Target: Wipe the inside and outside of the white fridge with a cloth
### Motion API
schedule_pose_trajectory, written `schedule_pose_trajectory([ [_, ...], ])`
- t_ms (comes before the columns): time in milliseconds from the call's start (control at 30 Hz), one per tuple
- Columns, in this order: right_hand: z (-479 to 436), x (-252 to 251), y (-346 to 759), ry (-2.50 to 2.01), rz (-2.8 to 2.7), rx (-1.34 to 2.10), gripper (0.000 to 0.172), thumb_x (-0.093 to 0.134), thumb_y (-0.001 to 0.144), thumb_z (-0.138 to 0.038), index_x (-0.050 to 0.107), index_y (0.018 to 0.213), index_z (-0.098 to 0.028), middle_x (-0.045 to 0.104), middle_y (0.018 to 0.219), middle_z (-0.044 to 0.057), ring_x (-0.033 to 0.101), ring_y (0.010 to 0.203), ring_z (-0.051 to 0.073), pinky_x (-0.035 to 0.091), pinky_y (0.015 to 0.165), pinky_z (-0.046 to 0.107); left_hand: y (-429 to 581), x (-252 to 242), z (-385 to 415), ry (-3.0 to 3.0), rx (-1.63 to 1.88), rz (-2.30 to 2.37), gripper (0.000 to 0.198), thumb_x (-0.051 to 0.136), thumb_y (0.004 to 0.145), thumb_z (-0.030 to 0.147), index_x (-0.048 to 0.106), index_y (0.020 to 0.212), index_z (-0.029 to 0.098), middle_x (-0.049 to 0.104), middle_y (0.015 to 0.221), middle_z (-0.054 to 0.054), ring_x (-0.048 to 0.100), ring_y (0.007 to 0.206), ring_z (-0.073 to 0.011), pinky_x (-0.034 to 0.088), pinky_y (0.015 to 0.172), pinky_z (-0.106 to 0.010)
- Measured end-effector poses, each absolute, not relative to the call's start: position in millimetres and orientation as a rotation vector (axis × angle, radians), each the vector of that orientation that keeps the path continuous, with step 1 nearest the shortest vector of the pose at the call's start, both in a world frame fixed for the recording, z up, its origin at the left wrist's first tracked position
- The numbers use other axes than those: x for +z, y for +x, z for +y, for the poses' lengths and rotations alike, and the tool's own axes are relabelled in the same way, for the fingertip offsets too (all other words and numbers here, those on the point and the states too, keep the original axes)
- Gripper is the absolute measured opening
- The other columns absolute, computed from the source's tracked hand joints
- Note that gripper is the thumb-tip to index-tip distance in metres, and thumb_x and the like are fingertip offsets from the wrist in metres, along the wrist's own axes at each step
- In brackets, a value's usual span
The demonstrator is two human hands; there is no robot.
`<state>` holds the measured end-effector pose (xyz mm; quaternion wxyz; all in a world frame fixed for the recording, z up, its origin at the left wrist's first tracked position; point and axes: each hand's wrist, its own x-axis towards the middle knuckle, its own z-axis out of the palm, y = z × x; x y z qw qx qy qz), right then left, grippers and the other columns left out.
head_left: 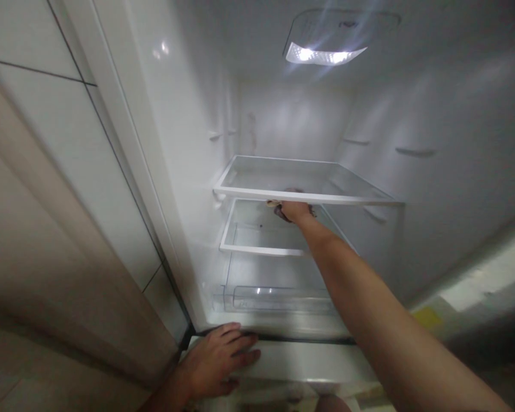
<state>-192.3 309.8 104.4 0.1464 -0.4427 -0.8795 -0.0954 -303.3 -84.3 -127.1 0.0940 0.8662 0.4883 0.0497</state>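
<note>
My right hand (295, 210) reaches deep into a lit refrigerator, between the upper glass shelf (278, 176) and the lower glass shelf (244, 237). It is closed on a crumpled, dark cloth (283, 215) with a pale part at its left; the upper shelf's front edge crosses in front of it. Whether the cloth presses on the lower shelf I cannot tell. At the bottom left, my left hand (218, 357) rests with fingers spread on the white ledge (300, 360) below the compartment, holding nothing.
A bright lamp (324, 55) shines from the ceiling of the refrigerator. Below the shelves sits a clear drawer (278, 300). Shelf supports (415, 152) stick out of the side walls. White tiled wall (38, 103) stands close on the left; the blurred door (463, 292) is at the right.
</note>
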Motion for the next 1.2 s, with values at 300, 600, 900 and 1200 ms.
schedule_pose_trajectory([
  [300, 177.2, 103.6, -218.8, -0.925, -2.67, -0.157, 0.037, 0.054, 0.104, -0.04, 0.066, 0.137, -0.028, 0.058, 0.14, 0.012, 0.066, 0.116, 0.027, 0.057, 0.096, 0.037, -304.0, -120.5, -84.4, 2.59, 0.078, 1.473, 0.095, 0.08, 0.085, 0.038, 0.033, 0.168, 0.04, 0.043, 0.173, -0.003, 0.048, 0.153, -0.0316, 0.028, 0.132, -0.054],
  [600, 180.4, 101.8, -107.6, -1.216, -2.539, -0.108, 0.036, 0.053, 0.104, -0.041, 0.064, 0.136, -0.027, 0.06, 0.13, 0.013, 0.067, 0.11, 0.028, 0.057, 0.094, 0.04, -306.2, -128.2, -87.9, 2.721, 0.071, 1.508, 0.096, 0.074, 0.089, 0.034, 0.025, 0.171, 0.043, 0.039, 0.176, 0.0, 0.047, 0.154, -0.0284, 0.025, 0.134, -0.052],
  [900, 242.6, 92.7, -47.2, -1.473, -2.308, -0.121, 0.039, 0.055, 0.104, -0.034, 0.057, 0.14, -0.018, 0.061, 0.128, 0.015, 0.066, 0.112, 0.025, 0.052, 0.099, 0.033, -304.3, -126.4, -87.7, 2.732, 0.062, 1.519, 0.097, 0.076, 0.089, 0.035, 0.024, 0.171, 0.045, 0.037, 0.176, 0.002, 0.046, 0.155, -0.0278, 0.027, 0.132, -0.051],
  [1200, 313.4, 87.7, -78.4, -1.339, -2.331, -0.016, 0.053, 0.076, 0.092, -0.055, 0.072, 0.13, -0.018, 0.069, 0.13, 0.015, 0.065, 0.122, 0.029, 0.049, 0.107, 0.034, -303.1, -124.9, -85.0, 2.715, 0.046, 1.482, 0.099, 0.083, 0.088, 0.037, 0.028, 0.17, 0.04, 0.038, 0.176, 0.0, 0.05, 0.15, -0.0294, 0.031, 0.131, -0.05],
])
